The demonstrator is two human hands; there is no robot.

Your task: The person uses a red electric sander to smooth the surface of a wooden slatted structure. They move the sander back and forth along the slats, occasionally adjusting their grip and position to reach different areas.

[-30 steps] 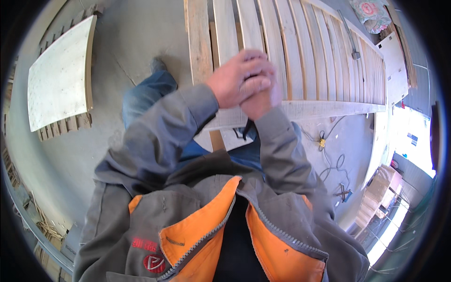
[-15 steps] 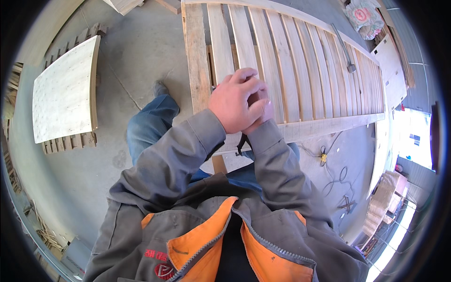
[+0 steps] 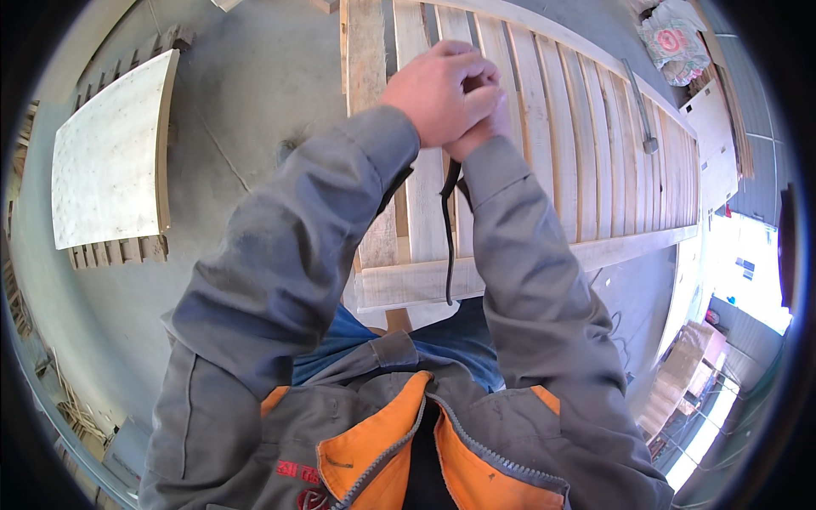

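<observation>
My left hand and my right hand are clasped together in front of me, raised above a slatted wooden frame. A thin black strap hangs down from between the two hands, between my grey sleeves. My left hand covers most of my right, so what the fingers hold is mostly hidden. Below are my grey and orange jacket and blue trousers.
A hammer lies on the slats at the far right. A pale board on a pallet sits on the concrete floor to the left. A printed sack lies at top right. Cables and stacked timber are at lower right.
My clasped hands have risen and moved further from my body over the slats. The black strap now hangs longer below them. The view has tilted slightly.
</observation>
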